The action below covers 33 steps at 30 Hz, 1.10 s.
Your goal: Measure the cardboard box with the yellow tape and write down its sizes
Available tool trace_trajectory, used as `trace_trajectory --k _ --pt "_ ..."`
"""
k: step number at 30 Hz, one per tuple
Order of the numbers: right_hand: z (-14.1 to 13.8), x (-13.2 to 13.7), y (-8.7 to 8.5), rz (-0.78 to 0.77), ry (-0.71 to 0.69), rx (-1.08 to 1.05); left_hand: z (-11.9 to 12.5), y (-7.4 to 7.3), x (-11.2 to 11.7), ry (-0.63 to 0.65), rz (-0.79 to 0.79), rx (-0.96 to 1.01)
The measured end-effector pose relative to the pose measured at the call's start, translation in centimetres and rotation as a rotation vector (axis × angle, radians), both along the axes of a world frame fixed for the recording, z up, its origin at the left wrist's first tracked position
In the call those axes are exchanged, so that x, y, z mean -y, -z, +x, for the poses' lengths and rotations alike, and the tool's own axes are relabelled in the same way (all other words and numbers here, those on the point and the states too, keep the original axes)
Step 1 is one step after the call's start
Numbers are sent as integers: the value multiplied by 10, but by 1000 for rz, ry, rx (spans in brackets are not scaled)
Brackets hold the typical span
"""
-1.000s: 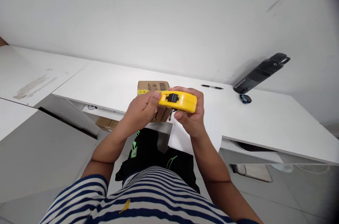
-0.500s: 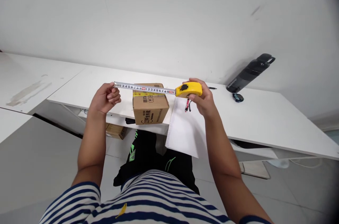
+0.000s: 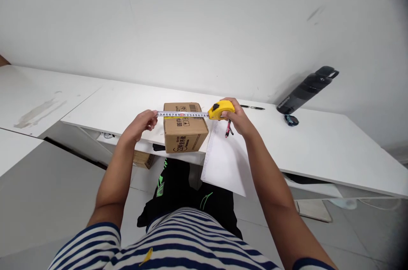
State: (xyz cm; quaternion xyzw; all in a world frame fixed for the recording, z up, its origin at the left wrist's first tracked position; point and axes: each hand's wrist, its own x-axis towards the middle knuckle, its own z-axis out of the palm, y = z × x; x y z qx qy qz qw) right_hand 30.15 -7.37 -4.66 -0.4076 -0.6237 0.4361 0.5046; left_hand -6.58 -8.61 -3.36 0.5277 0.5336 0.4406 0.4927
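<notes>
A small brown cardboard box (image 3: pixel 186 132) stands near the front edge of the white desk. Across its top runs the pulled-out blade of a yellow tape measure (image 3: pixel 221 109), printed side up; whether the blade touches the cardboard I cannot tell. My left hand (image 3: pixel 142 124) pinches the blade's free end just left of the box. To the right of the box, my right hand (image 3: pixel 237 117) grips the yellow case. Under and beside that hand lie white paper (image 3: pixel 225 161) and a red pen (image 3: pixel 228 128).
A black pen (image 3: pixel 253 107) lies behind my right hand. Farther right, a dark bottle (image 3: pixel 306 90) stands by the wall, with a small dark object (image 3: pixel 291 120) at its base. Another carton (image 3: pixel 143 159) sits below the desk (image 3: pixel 318 146). The paper overhangs the front edge.
My left hand has moved right, closer to the box, and my right hand slightly left. Less blade shows between them, and it now lies level across the box top.
</notes>
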Motion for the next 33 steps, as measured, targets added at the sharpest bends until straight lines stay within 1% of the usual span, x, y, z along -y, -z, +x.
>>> trace_trajectory --k 2,3,4,6,8,9,12,16,18,20,22,23,24,26,27,28,29,30,33 --pt "-8 -2 -2 -3 -22 11 13 2 0 -115 12 48" --pt "-13 -2 -3 0 -25 18 22 2 0 -150 6 81" --pt "-16 -2 -4 4 -20 24 30 1 0 -150 -13 123" --pt "-20 -2 -4 -1 -4 48 47 0 1 -79 -77 227" --pt "-19 -2 -3 -15 2 75 57 -1 4 -24 -118 313" --pt "-18 -1 -2 -20 2 81 61 -2 5 -23 -124 337" --pt "-15 -1 1 -2 4 83 62 -2 7 -59 -118 366" --pt "-16 0 4 20 15 89 60 0 7 -74 -109 379" --pt "-15 0 5 39 -6 97 61 1 7 -80 -101 377" --pt "-9 -1 8 77 -32 103 63 1 7 -96 -90 381" --pt "3 -6 15 118 -2 123 65 1 8 -122 -74 393" --pt "11 -10 20 127 62 172 67 1 8 -135 -65 401" --pt "20 -14 26 122 156 289 68 1 8 -145 -56 409" --pt "37 -22 41 61 354 663 70 1 9 -159 -45 420" --pt "44 -26 49 21 418 856 70 1 8 -163 -41 426" --pt "51 -29 57 -13 442 1012 71 1 8 -167 -40 430" --pt "56 -31 64 -34 426 1116 71 2 7 -170 -38 434" --pt "59 -33 70 -38 383 1167 71 2 7 -173 -34 438" --pt "67 -37 79 23 243 1211 71 4 5 -183 -22 451"
